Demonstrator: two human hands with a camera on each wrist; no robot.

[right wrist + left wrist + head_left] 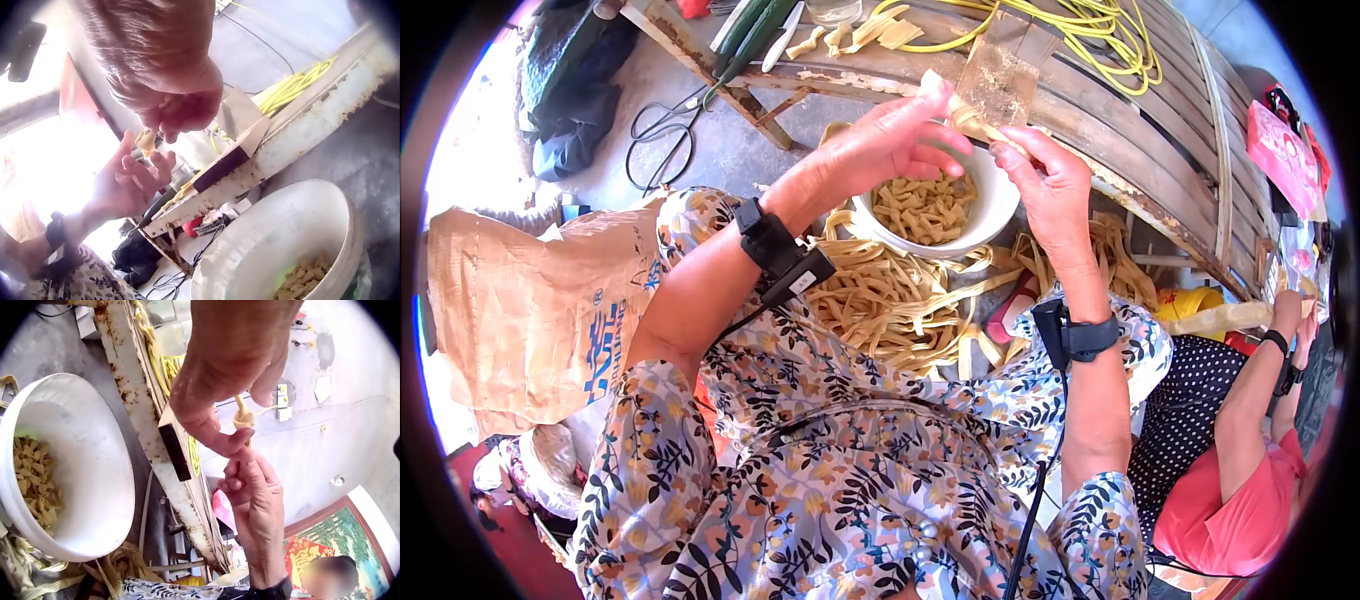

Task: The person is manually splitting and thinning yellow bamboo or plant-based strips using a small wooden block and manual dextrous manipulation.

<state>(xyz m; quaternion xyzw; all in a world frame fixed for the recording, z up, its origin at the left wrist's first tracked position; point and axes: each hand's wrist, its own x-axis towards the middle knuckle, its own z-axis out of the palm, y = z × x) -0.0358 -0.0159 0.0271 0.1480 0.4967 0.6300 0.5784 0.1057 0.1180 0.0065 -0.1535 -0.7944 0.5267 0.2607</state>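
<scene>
A pale yellow strip with a knot-like fold (972,122) is held up over the white bucket (998,200). My right hand (1055,195) pinches its lower end between thumb and fingers. My left hand (880,145) is beside the fold, its fingers spread and fairly straight. In the left wrist view, a left fingertip lies against the folded piece (244,419), just above the right fingertips. The right wrist view shows the folded piece (147,140) near the left thumb; whether they touch is unclear. Small folded pieces (925,208) lie inside the bucket.
Long loose strips (880,300) are heaped around the bucket. On the slatted bench (1140,150) are a wooden block (998,80), yellow cable (1100,50), green cucumbers (755,35) and several folded pieces (838,38). A paper sack (540,310) stands left; another person (1240,490) sits right.
</scene>
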